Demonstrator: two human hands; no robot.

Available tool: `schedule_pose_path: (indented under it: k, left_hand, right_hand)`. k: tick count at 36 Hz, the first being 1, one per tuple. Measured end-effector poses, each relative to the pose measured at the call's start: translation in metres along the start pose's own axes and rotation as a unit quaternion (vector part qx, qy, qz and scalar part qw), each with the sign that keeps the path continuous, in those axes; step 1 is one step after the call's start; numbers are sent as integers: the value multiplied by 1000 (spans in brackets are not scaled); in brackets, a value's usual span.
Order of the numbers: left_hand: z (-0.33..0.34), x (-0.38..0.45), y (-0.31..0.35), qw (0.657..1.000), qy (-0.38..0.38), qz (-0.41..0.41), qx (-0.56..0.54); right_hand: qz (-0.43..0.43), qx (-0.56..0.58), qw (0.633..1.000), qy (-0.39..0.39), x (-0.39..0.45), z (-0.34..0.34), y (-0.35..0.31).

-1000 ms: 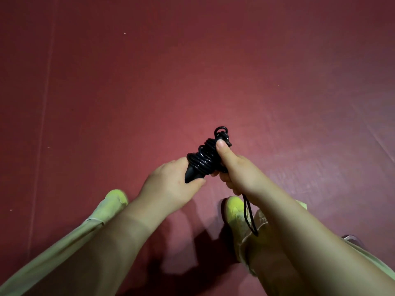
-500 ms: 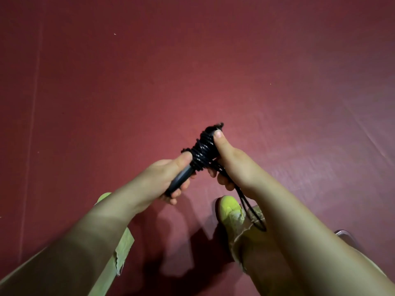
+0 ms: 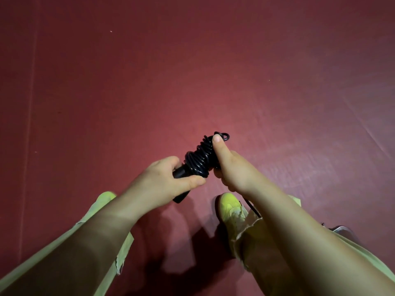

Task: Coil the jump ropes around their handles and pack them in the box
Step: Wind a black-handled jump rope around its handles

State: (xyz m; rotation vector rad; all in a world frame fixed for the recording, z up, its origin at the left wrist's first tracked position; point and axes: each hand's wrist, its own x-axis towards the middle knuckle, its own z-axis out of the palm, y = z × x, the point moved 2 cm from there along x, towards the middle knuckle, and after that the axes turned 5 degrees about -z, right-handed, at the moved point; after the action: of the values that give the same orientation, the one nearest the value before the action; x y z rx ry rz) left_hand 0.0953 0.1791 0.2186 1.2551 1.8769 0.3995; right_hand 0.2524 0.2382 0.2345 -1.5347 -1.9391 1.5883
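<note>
A black jump rope (image 3: pixel 197 158) is coiled in glossy turns around its black handles, held in the air above the floor. My left hand (image 3: pixel 164 181) grips the lower end of the handles, whose tips stick out below my palm. My right hand (image 3: pixel 229 167) holds the upper coiled part, thumb pressed along the coils up to a small loop at the top. A loose black strand (image 3: pixel 253 208) hangs down behind my right forearm. No box is in view.
The floor is a dark red mat (image 3: pixel 192 71) with faint seams. My legs in pale green trousers and yellow-green shoes (image 3: pixel 229 207) stand below my hands. A grey object (image 3: pixel 342 228) peeks out at the right, behind my right arm.
My left hand has turned and shifted its hold on the handles, its thumb now underneath the coil. The bundle has tilted a little, and the top loop shows again past my right thumb.
</note>
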Motion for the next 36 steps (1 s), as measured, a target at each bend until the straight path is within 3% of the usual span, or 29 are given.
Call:
schedule_pose_path:
  k: [7,10,13,17,18,20,27,32,36]
  left_hand:
    - [-3,-6,4,999,-33,23,-26]
    - [-4,-3,-2,987,-95,22,-128]
    - [3,-8,-8,916,-247,-11,-315]
    - [15,-17,-5,755,-465,-54,-459]
    - [18,-20,-2,722,-493,-56,-483]
    - [25,-24,3,701,-502,-71,-501]
    - [24,-21,8,785,-397,-137,-455]
    - [23,-10,-1,920,-244,-123,-283]
    - [24,-9,0,946,-182,-98,-249]
  right_hand:
    - [-100,50,993,26,-9,4,-14]
    - [-113,70,990,48,-8,3,-14]
    - [-105,112,986,65,-9,-3,-13]
    - [-84,187,978,30,-13,-2,-12]
    - [-82,197,977,8,-14,1,-12]
    - [-91,186,978,-37,-15,5,-14]
    - [-48,119,988,-86,-16,-2,-11]
    - [-2,39,996,-79,-9,4,-2]
    - [-4,-3,999,-50,-5,7,-2]
